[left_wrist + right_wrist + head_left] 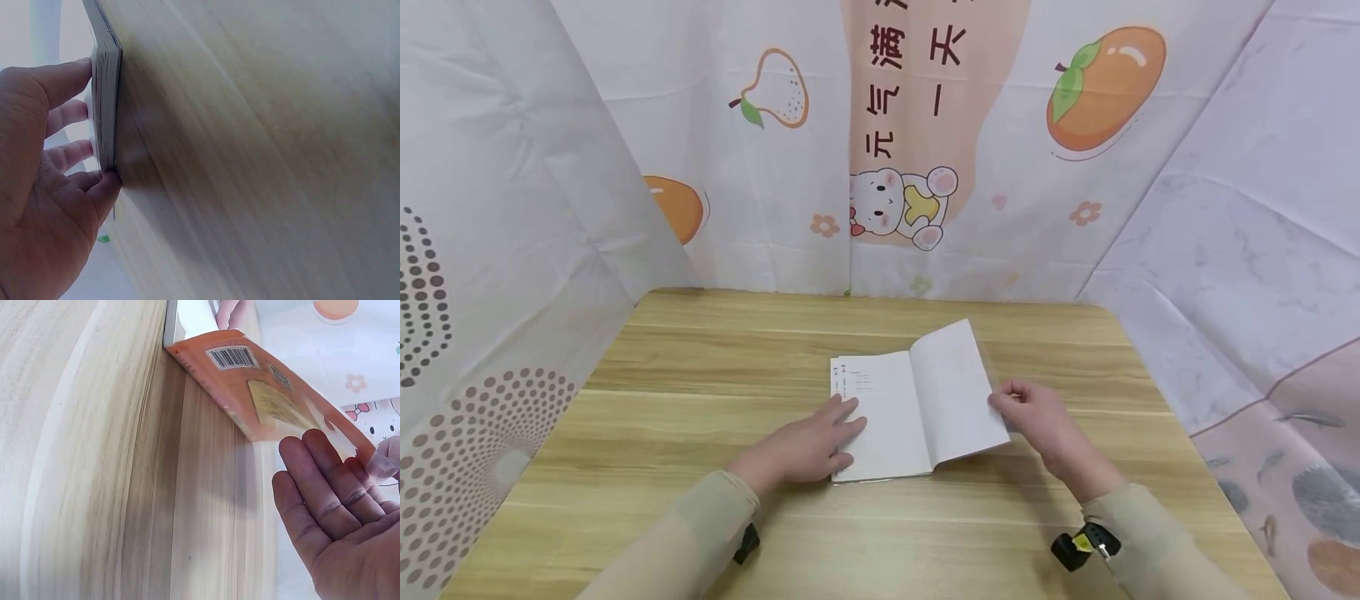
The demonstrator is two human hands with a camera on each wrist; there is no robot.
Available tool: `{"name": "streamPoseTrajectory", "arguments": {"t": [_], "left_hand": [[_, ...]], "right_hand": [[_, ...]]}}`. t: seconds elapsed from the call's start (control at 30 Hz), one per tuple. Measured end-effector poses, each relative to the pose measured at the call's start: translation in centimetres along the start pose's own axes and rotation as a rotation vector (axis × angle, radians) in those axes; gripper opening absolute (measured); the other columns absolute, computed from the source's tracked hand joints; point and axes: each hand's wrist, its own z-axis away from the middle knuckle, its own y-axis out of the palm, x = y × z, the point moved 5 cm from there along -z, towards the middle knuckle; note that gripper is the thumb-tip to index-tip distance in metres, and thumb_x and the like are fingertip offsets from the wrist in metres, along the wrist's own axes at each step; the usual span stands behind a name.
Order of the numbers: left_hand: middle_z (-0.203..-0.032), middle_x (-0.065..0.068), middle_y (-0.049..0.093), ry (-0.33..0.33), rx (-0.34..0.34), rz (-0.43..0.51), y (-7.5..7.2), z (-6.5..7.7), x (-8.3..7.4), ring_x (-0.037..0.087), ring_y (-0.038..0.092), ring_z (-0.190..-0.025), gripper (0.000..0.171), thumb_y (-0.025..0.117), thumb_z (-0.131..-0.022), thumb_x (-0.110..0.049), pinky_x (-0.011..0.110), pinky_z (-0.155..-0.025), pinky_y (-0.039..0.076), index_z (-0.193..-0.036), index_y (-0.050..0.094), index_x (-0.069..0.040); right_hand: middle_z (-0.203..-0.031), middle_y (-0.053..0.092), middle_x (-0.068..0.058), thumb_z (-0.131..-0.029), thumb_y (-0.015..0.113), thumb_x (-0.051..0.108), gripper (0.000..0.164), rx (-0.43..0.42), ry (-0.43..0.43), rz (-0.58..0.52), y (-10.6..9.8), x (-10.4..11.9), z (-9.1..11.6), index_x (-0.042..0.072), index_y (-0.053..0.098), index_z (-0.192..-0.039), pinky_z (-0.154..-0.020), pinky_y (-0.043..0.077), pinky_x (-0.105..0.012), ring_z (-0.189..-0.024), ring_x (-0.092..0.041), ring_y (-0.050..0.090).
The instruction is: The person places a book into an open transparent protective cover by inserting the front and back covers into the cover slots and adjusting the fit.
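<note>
An open book (882,417) lies on the table, its left page carrying a little print near the upper left. My left hand (814,440) rests on that page with its fingers spread. In the left wrist view its fingertips press at the edge of the page block (107,106). My right hand (1036,418) pinches the outer edge of the book's raised back cover (961,392) between thumb and index finger. From the right wrist view the cover's outside (237,378) is orange with a barcode and a clear plastic wrap. The other fingers of the right hand (350,519) extend beside it.
The wood-grain table (715,350) reaches to a printed curtain (790,200) at the back, with hung cloths on both sides. A black strap device (1086,543) is on the right wrist, and another dark one (747,543) shows under the left sleeve.
</note>
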Motion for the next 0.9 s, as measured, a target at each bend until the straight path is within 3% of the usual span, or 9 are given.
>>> {"name": "streamPoseTrajectory", "arguments": {"t": [0.33, 0.63, 0.9], "left_hand": [[-0.17, 0.01, 0.019, -0.007, 0.01, 0.011, 0.1, 0.1, 0.0, 0.034, 0.013, -0.157, 0.06, 0.056, -0.105, -0.036, 0.053, -0.119, 0.034, -0.159, 0.039, -0.018], [-0.17, 0.01, 0.019, 0.018, -0.002, -0.01, 0.4, 0.1, 0.1, 0.035, 0.013, -0.157, 0.06, 0.055, -0.106, -0.036, 0.052, -0.12, 0.032, -0.16, 0.038, -0.017], [-0.171, 0.01, 0.018, 0.011, -0.002, 0.0, 0.6, 0.2, 0.3, 0.035, 0.011, -0.157, 0.06, 0.054, -0.106, -0.036, 0.052, -0.119, 0.034, -0.16, 0.037, -0.017]], "right_hand": [[-0.09, 0.067, -0.006, -0.098, 0.064, 0.023, 0.02, 0.02, -0.035, 0.028, 1.9, 1.0, 0.2, 0.003, 0.066, -0.097, -0.077, 0.05, -0.034, -0.086, -0.019, 0.061], [-0.095, 0.07, -0.008, -0.1, 0.063, 0.023, 0.02, 0.073, -0.048, 0.001, 3.5, 1.7, 0.6, 0.002, 0.065, -0.102, -0.079, 0.053, -0.037, -0.082, -0.019, 0.066], [-0.096, 0.071, -0.007, -0.102, 0.061, 0.021, 0.022, 0.133, -0.107, -0.025, 4.7, 2.4, 0.8, 0.002, 0.066, -0.094, -0.078, 0.055, -0.036, -0.083, -0.018, 0.066]]}}
